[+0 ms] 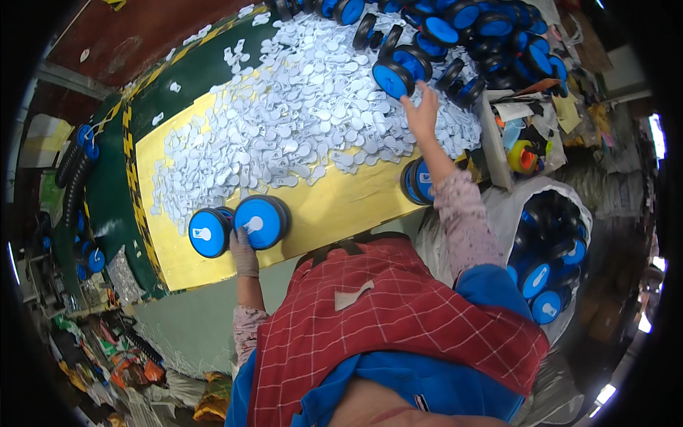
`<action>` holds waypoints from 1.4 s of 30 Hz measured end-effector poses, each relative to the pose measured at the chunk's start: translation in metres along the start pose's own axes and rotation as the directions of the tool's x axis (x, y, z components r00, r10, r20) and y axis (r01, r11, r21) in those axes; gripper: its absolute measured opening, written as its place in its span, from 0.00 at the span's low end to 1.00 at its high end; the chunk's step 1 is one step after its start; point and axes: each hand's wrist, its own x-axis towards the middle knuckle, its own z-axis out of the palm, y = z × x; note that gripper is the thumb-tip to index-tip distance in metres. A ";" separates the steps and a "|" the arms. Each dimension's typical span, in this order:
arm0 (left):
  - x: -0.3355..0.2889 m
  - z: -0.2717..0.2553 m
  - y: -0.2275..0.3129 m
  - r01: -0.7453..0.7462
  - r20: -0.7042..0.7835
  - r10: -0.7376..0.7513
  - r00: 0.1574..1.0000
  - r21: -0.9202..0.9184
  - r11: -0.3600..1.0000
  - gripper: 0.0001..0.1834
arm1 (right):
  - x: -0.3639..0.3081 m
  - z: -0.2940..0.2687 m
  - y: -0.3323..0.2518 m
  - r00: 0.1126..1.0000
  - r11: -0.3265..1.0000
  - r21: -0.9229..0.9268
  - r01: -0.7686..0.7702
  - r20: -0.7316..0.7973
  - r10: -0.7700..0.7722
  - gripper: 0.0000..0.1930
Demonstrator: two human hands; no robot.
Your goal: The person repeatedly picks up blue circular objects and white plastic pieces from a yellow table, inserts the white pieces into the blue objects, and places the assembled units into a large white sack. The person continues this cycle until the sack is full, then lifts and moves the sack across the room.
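At the front left of the yellow worktop [321,206], two blue-faced wheel pairs with black rims stand side by side, each with a pale label on its face. My gloved left hand [244,254] rests between the left wheel pair [209,233] and the right wheel pair [257,223], its stretched fingers against the right one's edge. Farther back, my bare right hand [422,112] reaches over the labels with fingers apart. Its fingertips are at the lower edge of a blue wheel pair [393,78] by the pile; whether they touch it is hard to tell.
Loose pale labels [284,114] cover much of the worktop. A heap of blue-and-black wheels [491,28] lies at the back right. Another wheel pair [421,181] stands at the front edge. To the right are a box of odds and ends [498,146] and a white sack of wheels [569,196].
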 end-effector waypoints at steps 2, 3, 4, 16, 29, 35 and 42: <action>-0.004 0.002 0.002 -0.112 -0.213 0.231 0.949 0.458 0.882 0.31 | 0.029 0.022 0.019 0.976 0.986 -0.042 -0.159 0.142 0.163 0.31; -0.005 0.013 0.006 -0.107 -0.266 0.398 0.878 0.701 0.705 0.32 | 0.038 0.034 0.050 0.922 0.977 -0.134 -0.167 0.328 0.203 0.32; -0.021 0.039 0.040 -0.189 -0.200 0.535 0.821 0.789 0.584 0.32 | 0.040 0.038 0.045 0.883 0.957 -0.166 -0.236 0.375 0.283 0.32; -0.062 0.197 0.069 0.273 0.326 -0.202 0.924 -0.186 0.944 0.31 | -0.108 -0.042 -0.116 0.397 0.583 0.297 -0.757 0.916 0.049 0.22; -0.030 0.159 0.045 0.234 0.382 -0.265 0.885 0.126 0.964 0.27 | -0.127 0.060 -0.079 0.692 0.995 0.077 -0.070 0.722 -0.008 0.18; -0.024 0.147 0.021 0.479 0.607 -0.288 0.741 -0.176 0.860 0.22 | -0.107 -0.054 -0.151 0.707 0.905 0.411 -0.114 0.674 -0.217 0.19; -0.011 0.155 0.021 0.561 0.687 -0.332 0.646 -0.133 0.817 0.23 | -0.172 -0.062 -0.184 0.806 0.929 0.335 0.158 0.500 -0.318 0.11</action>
